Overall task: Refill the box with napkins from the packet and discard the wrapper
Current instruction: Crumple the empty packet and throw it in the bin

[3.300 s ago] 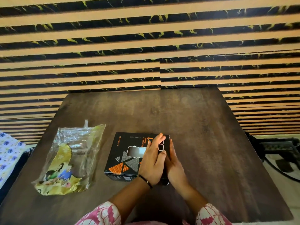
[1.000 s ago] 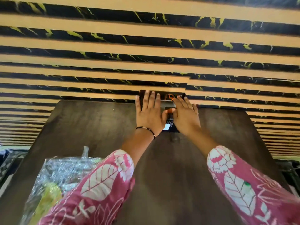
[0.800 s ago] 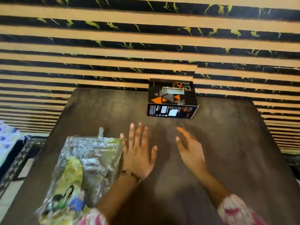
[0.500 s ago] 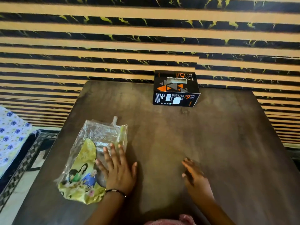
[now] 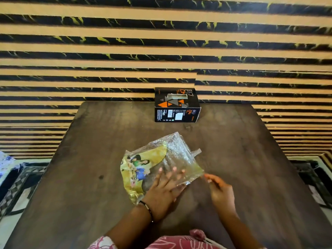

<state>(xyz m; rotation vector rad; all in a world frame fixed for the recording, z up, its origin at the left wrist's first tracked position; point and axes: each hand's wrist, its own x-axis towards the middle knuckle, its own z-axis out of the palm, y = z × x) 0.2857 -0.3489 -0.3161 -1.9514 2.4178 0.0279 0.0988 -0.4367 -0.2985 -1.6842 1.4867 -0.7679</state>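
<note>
A person's left hand (image 5: 164, 192) lies flat, fingers straight and slightly spread, with the fingertips seen through the clear plastic of an emptied napkin wrapper (image 5: 161, 165) near the middle of a dark wooden table (image 5: 86, 177); whether the fingers are inside or under the film cannot be told. The right hand (image 5: 220, 192), at about 3 o'clock from the wrapper, has loosely curled fingers and its fingertips just beside the wrapper's near right corner; blur hides whether they pinch it. The wrapper is crumpled, clear at the far end and printed yellow with small figures at its 9 o'clock side, and a small loose tab (image 5: 196, 152) sticks out at its 2 o'clock corner. The black box (image 5: 177, 106) with orange and grey triangles stands at 12 o'clock, well apart from the hands, at the table's far edge against a wall (image 5: 161, 42) of tan and black stripes; a slot in its top face shows pale inside. Bare tabletop lies between the box and the wrapper and spreads out toward 9 o'clock and 3 o'clock. A thin dark bracelet (image 5: 147, 208) circles the left wrist, and pink patterned sleeves (image 5: 179, 242) show at 6 o'clock. Beyond the table's left edge, at 8 o'clock, are a dark metal frame (image 5: 19, 186) and a bit of flowered cloth (image 5: 6, 161); past the right edge, at 4 o'clock, more dark objects (image 5: 312, 178) sit on a pale floor, too unclear to identify.
</note>
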